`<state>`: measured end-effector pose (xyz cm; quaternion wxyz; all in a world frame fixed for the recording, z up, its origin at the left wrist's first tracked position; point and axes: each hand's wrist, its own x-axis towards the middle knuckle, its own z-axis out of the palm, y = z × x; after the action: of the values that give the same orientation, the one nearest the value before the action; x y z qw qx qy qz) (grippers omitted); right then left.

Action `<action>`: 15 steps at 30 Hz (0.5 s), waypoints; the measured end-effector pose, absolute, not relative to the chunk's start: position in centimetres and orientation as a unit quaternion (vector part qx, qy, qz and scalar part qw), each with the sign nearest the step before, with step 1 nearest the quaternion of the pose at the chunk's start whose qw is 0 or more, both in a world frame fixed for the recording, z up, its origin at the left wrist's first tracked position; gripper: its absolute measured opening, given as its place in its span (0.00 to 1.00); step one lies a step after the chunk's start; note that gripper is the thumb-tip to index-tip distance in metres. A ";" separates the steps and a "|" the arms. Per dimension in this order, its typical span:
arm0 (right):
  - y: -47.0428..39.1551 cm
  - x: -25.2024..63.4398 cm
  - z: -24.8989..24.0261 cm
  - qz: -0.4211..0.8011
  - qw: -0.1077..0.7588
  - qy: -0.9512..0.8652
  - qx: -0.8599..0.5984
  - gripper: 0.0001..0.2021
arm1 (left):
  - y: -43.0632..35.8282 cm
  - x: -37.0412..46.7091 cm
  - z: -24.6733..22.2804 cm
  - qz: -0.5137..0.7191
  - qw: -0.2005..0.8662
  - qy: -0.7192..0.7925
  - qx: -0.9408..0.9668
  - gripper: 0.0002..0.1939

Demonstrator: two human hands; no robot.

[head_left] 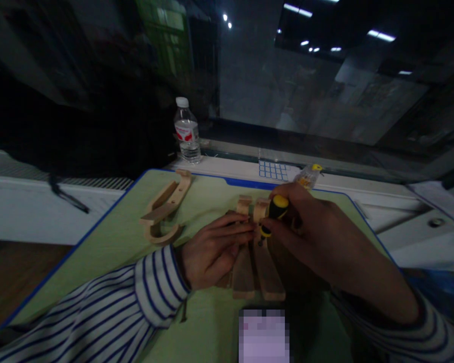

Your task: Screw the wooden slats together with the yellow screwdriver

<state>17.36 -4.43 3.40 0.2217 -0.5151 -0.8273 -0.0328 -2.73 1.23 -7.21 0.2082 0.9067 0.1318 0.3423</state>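
Note:
A short yellow-and-black screwdriver is gripped in my right hand, its tip pointing down at a screw in the right-hand wooden piece. My left hand is closed on the left-hand wooden piece, with fingers nearly straight and the thumb partly hidden. These two long, flat-ended pieces lie side by side with a narrow gap, and their far ends curve up. More curved wooden parts rest at the table's left, one with holes along it. A screw lies near my left cuff.
The table is pale green with a blue rim. On the sill behind it stand a water bottle and a small clear bag with a yellow top. A phone with a blurred screen is at the near edge.

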 end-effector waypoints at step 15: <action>-4.2 17.7 3.5 0.004 0.217 -0.882 -0.419 0.19 | 1.3 -2.7 -7.2 0.369 0.180 0.112 0.905 0.19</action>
<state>17.70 -4.19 3.53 0.2171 -0.4187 -0.8818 0.0040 -2.75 1.34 -7.20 0.1796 0.9049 0.1123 0.3692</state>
